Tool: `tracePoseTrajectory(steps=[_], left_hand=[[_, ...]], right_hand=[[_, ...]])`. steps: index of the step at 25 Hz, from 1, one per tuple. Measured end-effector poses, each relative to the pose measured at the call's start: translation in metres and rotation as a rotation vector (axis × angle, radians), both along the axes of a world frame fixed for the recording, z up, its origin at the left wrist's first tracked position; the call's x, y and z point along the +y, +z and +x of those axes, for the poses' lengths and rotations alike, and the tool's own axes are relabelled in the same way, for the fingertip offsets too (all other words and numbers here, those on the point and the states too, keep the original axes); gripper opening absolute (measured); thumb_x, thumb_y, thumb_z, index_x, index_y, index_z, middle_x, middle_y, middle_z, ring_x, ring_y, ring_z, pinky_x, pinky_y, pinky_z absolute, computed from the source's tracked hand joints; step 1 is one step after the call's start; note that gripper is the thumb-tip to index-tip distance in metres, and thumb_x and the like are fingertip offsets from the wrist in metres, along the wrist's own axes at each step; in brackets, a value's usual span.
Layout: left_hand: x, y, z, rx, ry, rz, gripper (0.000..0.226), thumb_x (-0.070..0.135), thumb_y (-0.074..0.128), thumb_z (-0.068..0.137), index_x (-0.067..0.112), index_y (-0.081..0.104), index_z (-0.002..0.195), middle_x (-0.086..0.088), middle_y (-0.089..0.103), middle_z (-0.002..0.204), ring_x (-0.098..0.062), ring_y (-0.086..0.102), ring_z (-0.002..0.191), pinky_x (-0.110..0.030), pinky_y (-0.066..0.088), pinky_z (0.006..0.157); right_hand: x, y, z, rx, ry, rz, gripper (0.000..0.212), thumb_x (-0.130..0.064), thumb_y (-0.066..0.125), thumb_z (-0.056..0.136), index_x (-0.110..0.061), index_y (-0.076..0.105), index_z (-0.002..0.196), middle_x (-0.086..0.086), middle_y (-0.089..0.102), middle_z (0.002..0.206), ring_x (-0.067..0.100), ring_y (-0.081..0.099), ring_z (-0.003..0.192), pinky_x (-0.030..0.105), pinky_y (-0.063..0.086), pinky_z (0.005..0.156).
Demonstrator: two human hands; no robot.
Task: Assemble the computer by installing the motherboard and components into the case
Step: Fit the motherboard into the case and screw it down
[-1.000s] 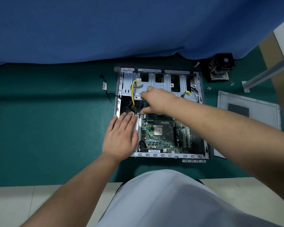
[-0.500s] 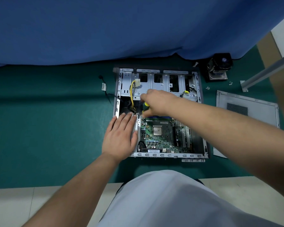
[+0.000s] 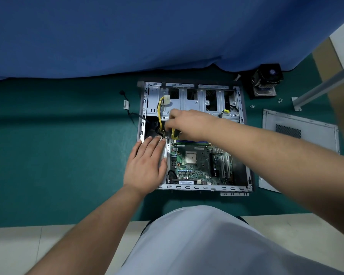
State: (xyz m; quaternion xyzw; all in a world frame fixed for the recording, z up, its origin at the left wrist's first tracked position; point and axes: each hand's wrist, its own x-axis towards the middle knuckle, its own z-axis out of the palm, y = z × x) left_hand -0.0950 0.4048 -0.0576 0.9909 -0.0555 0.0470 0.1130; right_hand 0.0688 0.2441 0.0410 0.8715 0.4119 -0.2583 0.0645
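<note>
Green tabletop (image 3: 58,155): motherboard (image 3: 199,163) seated in case (image 3: 187,187); right hand (image 3: 189,122) grip clamped on screwdriver (image 3: 174,133), left hand (image 3: 145,163) flat, fingers apart; cooler (image 3: 266,80), side panel (image 3: 298,132) pending.

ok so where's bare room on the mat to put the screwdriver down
The widest bare patch is the green mat left of the case, below the loose cable. A narrower strip runs along the case's near edge. The right side is crowded: side panel, cooler fan, small screws, metal bar.
</note>
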Motion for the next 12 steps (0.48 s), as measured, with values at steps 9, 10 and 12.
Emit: tracePoseTrajectory(steps=[9,10,12], left_hand=[[0.000,0.001,-0.001,0.013,0.004,0.003,0.055,0.038,0.042,0.099,0.017,0.048,0.150,-0.002,0.050,0.153,-0.024,0.040,0.145,-0.045,0.022,0.124],[0.000,0.001,-0.001,0.015,0.004,0.002,0.055,0.038,0.042,0.099,0.017,0.048,0.150,-0.002,0.049,0.153,-0.023,0.040,0.145,-0.045,0.022,0.124],[0.000,0.002,-0.001,0.020,0.006,0.002,0.055,0.038,0.042,0.099,0.017,0.048,0.150,-0.001,0.049,0.154,-0.023,0.040,0.145,-0.045,0.022,0.124]], right_hand=[[0.007,-0.003,-0.006,-0.088,-0.216,-0.049,0.059,-0.067,0.057,0.093,-0.010,0.062,0.109,0.007,0.057,0.107,0.030,0.063,0.088,0.034,0.043,0.061],[0.003,-0.002,-0.005,-0.036,-0.137,-0.036,0.043,-0.047,0.066,0.096,-0.015,0.060,0.124,0.010,0.052,0.121,0.033,0.062,0.094,0.036,0.045,0.065],[-0.001,-0.002,-0.007,-0.056,-0.086,-0.012,0.027,-0.020,0.061,0.100,-0.019,0.062,0.126,0.010,0.053,0.119,0.032,0.058,0.088,0.036,0.043,0.066]])
